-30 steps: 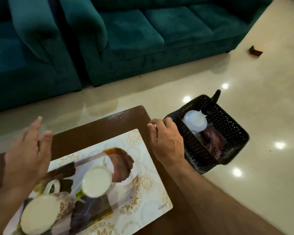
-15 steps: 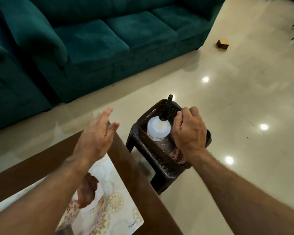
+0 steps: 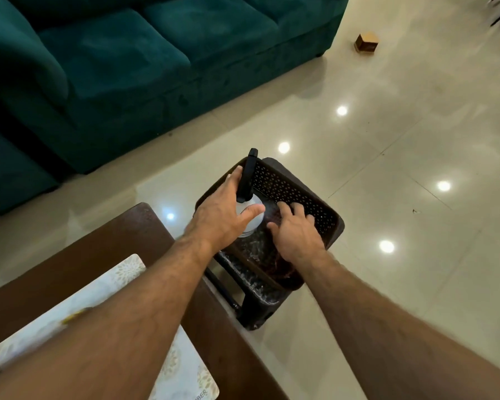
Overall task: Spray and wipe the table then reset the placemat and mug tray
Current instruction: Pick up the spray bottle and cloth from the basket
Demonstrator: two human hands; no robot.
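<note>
Placemat [image 3: 133, 287], pale with a gold floral print, lies nearest on the brown table [image 3: 107, 243], at the table's right end and partly under the left forearm, so the table does not look cleared for wiping yet. Just beyond the table's right edge a dark perforated basket [image 3: 295, 186] sits on a small dark stool [image 3: 254, 310]. The step in hand looks like fetching the cleaning supplies. The right hand [image 3: 296, 235] reaches into the basket, fingers spread and curled down onto a dark reddish cloth [image 3: 272, 217]; whether it has actually gripped the cloth cannot be told. Slightly farther, the left hand [image 3: 225, 213] wraps the spray bottle [image 3: 250, 206], thumb pressed across its white shoulder and fingers beside the black trigger head. The bottle stands upright at the basket's left side. Next, probably, both items need lifting straight up, clear of the basket rim.
</note>
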